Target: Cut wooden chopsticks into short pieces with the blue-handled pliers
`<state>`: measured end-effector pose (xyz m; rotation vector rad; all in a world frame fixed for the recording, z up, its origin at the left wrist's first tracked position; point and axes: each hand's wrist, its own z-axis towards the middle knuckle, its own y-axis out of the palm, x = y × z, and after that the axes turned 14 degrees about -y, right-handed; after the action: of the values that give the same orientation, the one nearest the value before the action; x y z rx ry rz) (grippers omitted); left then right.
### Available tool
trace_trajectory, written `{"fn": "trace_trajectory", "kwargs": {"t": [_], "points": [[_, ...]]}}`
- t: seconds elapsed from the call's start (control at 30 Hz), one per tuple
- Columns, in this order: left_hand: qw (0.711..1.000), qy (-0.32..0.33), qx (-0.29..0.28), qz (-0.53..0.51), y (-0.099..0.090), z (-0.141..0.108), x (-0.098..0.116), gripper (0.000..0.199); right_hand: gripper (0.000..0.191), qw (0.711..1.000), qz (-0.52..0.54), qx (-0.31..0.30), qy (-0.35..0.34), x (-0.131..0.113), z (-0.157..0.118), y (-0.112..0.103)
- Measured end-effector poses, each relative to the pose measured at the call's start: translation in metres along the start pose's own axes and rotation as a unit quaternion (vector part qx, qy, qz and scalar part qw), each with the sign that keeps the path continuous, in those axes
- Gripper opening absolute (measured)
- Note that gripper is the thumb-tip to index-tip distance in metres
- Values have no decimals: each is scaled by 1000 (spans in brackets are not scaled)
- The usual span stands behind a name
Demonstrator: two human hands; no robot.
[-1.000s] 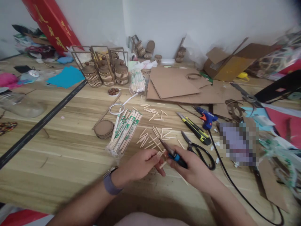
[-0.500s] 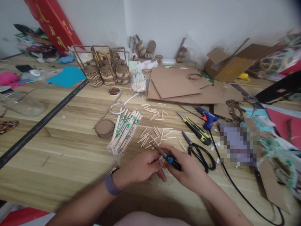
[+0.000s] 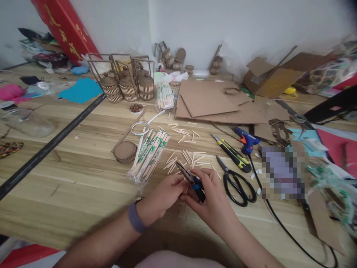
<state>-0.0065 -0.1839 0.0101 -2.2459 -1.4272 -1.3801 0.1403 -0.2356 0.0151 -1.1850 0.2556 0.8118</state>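
My right hand [image 3: 216,203] is closed around a pair of pliers [image 3: 186,173] with blue and black handles, their metal jaws pointing up and left. My left hand [image 3: 166,195] meets it, fingers pinched close to the handles; whatever they hold is hidden. Just beyond the hands lie several short wooden stick pieces [image 3: 198,159] in loose piles. A plastic pack of chopsticks [image 3: 150,154] in green-printed wrappers is to their left. Black-handled scissors [image 3: 237,184] rest to the right of my right hand, with a yellow and black utility knife [image 3: 232,152] behind them.
A blue glue gun [image 3: 247,139] and its black cable lie on the right. Cardboard sheets [image 3: 209,100] and small lidded baskets in frames [image 3: 129,87] stand farther back. On the left are a round cardboard piece [image 3: 125,151], a tape roll [image 3: 140,128] and a glass jar [image 3: 28,121].
The pliers have turned slightly more upright and shifted a little left. My hands have drawn closer together, and the light stick ends seen between my fingers are now hidden.
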Motion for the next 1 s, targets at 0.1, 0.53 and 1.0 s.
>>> {"fn": "trace_trajectory", "kwargs": {"t": [0.1,0.53,1.0], "points": [[1000,12,6,-11,5,-2,1,36,58,1000,-11,1,-6,0,-2,4],[989,51,46,131,-3,-8,6,39,31,984,129,-74,99,-3,-7,-27],[967,26,-12,252,-3,-20,9,43,41,853,314,-224,351,0,-21,-69]]}}
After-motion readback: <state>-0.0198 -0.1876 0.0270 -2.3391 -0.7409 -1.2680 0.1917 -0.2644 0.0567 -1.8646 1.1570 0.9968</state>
